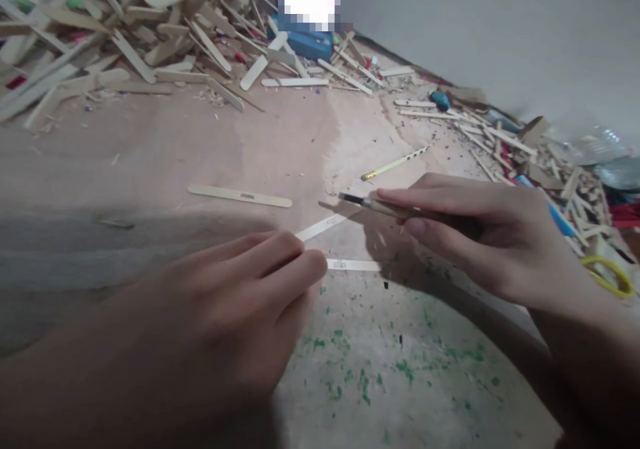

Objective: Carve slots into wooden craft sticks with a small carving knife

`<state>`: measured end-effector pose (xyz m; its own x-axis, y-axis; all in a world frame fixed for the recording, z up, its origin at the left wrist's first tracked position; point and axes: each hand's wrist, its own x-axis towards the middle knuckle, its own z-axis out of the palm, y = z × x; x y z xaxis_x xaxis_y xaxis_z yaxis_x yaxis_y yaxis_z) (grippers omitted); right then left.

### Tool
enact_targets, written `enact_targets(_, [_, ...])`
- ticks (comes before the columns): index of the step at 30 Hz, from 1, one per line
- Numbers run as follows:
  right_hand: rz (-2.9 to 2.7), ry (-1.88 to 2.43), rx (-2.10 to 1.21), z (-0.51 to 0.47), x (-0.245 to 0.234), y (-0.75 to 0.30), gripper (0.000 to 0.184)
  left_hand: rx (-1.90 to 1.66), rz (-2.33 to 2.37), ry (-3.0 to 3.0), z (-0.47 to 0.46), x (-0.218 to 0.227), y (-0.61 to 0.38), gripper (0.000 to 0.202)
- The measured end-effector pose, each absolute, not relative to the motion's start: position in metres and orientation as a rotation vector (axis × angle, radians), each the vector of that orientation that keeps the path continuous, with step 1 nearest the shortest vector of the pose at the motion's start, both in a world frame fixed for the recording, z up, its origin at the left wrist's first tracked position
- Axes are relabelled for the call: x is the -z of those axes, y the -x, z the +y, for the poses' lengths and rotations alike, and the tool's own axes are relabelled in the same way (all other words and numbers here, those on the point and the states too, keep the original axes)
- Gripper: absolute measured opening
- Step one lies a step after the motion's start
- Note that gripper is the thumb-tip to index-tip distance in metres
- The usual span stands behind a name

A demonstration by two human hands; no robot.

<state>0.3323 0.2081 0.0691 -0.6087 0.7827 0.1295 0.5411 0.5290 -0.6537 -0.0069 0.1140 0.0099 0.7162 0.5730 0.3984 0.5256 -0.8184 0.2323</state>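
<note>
My left hand (225,309) rests low on the work surface, its fingers pressed together on the ends of two thin wooden sticks (350,264) that fan out to the right. My right hand (480,236) is closed round a slim craft knife (367,204), whose dark tip points left just above the upper stick (325,225). Both sticks lie flat, each with a small slot cut in it.
A loose wooden stick with a slot (240,196) lies to the left. A pencil (395,164) lies behind the hands. A big heap of sticks (125,29) fills the far left. More scraps (525,149) line the wall on the right, near a yellow ring (613,276).
</note>
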Motion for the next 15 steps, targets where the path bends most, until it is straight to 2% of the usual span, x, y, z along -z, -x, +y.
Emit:
enact_targets(4, [-2.148, 1.299, -0.751, 0.196, -0.077, -0.318, 0.018, -0.706, 0.886, -2.833, 0.116, -0.014, 0.007, 0.035])
enact_targets(7, [-1.908, 1.401, -0.669, 0.185, -0.088, -0.301, 0.020, -0.689, 0.870, -2.865, 0.118, -0.020, 0.006, 0.042])
enact_targets(10, [-1.742, 1.447, -0.682, 0.180, -0.101, -0.282, 0.026, -0.652, 0.818, -2.906, 0.121, -0.023, 0.007, 0.038])
enact_targets(12, [-1.698, 1.411, -0.711, 0.182, -0.108, -0.268, 0.036, -0.622, 0.792, -2.928, 0.122, -0.024, 0.009, 0.031])
enact_targets(15, [-1.669, 1.271, -0.767, 0.189, -0.114, -0.247, 0.065, -0.580, 0.794, -2.926, 0.121, -0.021, 0.012, 0.029])
